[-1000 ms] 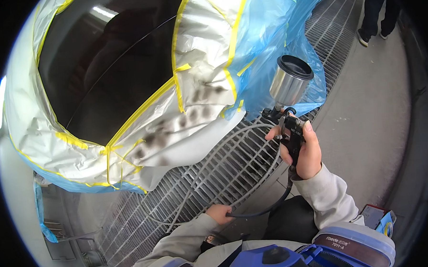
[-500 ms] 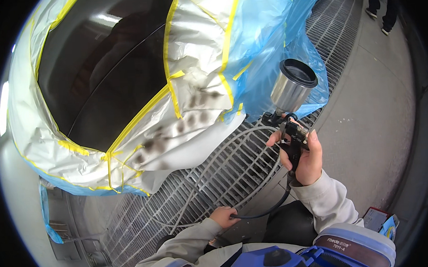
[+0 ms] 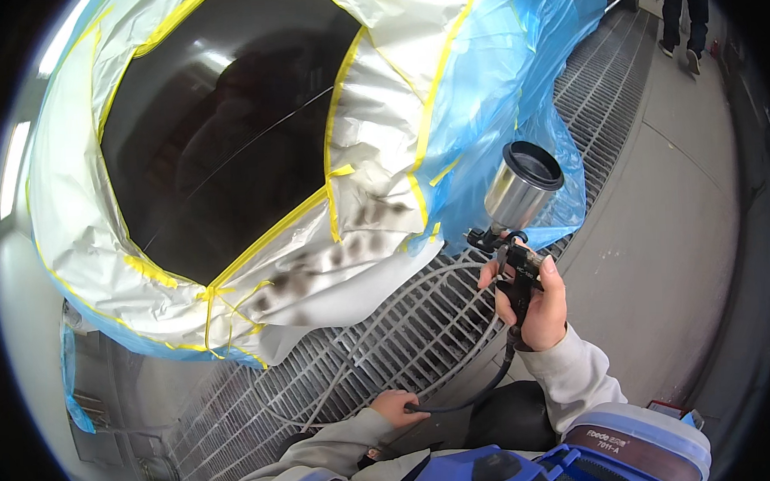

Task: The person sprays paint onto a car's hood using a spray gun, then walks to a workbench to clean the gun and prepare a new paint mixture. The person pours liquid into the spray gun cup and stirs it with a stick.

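In my right hand (image 3: pixel 544 309) is a paint spray gun (image 3: pixel 517 278), its black body gripped by the handle and a silver cup (image 3: pixel 519 193) with a black lid on top, tilted to the right. A dark air hose (image 3: pixel 474 400) hangs from the gun's handle and curves down to my left hand (image 3: pixel 398 408), whose fingers are closed round it. Ahead and to the left is a glossy black car panel (image 3: pixel 234 118), framed by yellow tape (image 3: pixel 273 234) and white masking sheet (image 3: pixel 372 138). Dark paint spots (image 3: pixel 305 283) mark the sheet's lower part.
Blue plastic film (image 3: pixel 481 81) drapes the car's right side. Beneath lies a metal floor grating (image 3: pixel 397 326), with a loop of grey hose (image 3: pixel 339 376) across it. Another person (image 3: pixel 684 12) stands at the far right. My blue respirator (image 3: pixel 489 470) fills the bottom edge.
The view has shifted, so the car panel sits further right and lower. The spray gun appears slightly lower in the view. The other person's legs have changed position. Both hands keep their holds.
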Motion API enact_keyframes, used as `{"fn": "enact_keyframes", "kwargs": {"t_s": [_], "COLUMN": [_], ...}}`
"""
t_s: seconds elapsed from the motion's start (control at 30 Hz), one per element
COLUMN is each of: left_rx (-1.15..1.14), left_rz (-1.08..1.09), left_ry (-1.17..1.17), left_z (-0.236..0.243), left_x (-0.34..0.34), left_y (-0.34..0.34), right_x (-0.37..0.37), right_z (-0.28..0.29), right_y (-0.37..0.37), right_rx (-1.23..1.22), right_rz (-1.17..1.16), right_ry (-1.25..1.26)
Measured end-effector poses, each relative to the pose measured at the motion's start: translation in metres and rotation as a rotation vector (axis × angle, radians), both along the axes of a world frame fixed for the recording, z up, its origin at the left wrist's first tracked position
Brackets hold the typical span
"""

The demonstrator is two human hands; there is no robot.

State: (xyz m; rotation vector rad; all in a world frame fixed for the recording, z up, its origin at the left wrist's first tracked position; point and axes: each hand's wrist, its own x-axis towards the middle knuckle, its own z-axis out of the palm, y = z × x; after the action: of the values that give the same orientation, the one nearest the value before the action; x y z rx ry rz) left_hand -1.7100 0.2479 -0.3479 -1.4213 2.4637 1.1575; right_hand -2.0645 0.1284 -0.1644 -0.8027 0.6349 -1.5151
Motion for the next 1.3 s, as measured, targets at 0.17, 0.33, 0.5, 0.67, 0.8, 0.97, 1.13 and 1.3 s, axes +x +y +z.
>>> {"fn": "enact_keyframes", "kwargs": {"t_s": [0.17,0.33,0.5,0.67,0.8,0.97,1.13,1.3], "left_rx": [-0.077,-0.107,-0.117,-0.042,0.075,-0.044,-0.557,-0.696], "left_rz": [0.045,0.101,0.127,0.036,-0.104,-0.272,0.311,0.589], "left_ry": [0.042,0.125,0.16,0.07,-0.018,-0.15,0.524,0.777], "left_z": [0.025,0.044,0.058,0.042,0.026,0.078,0.184,0.228], "left_x": [-0.01,-0.017,-0.018,0.006,0.035,0.034,0.016,0.038], "left_y": [-0.011,-0.019,-0.022,-0.018,-0.013,-0.024,-0.035,-0.025], "right_x": [-0.004,0.001,0.005,0.018,0.04,0.081,0.111,0.155], "right_z": [0.033,0.065,0.086,0.075,0.042,0.001,-0.018,-0.033], "right_y": [-0.01,-0.022,-0.026,-0.013,0.004,0.036,0.053,0.064], "right_rx": [-0.111,-0.062,-0.089,0.009,0.03,0.106,-0.079,-0.322], "right_rz": [0.069,-0.008,-0.093,-0.175,-0.123,0.079,0.351,0.544], "right_ry": [0.009,0.156,0.197,0.16,0.092,0.131,0.563,0.59]}}
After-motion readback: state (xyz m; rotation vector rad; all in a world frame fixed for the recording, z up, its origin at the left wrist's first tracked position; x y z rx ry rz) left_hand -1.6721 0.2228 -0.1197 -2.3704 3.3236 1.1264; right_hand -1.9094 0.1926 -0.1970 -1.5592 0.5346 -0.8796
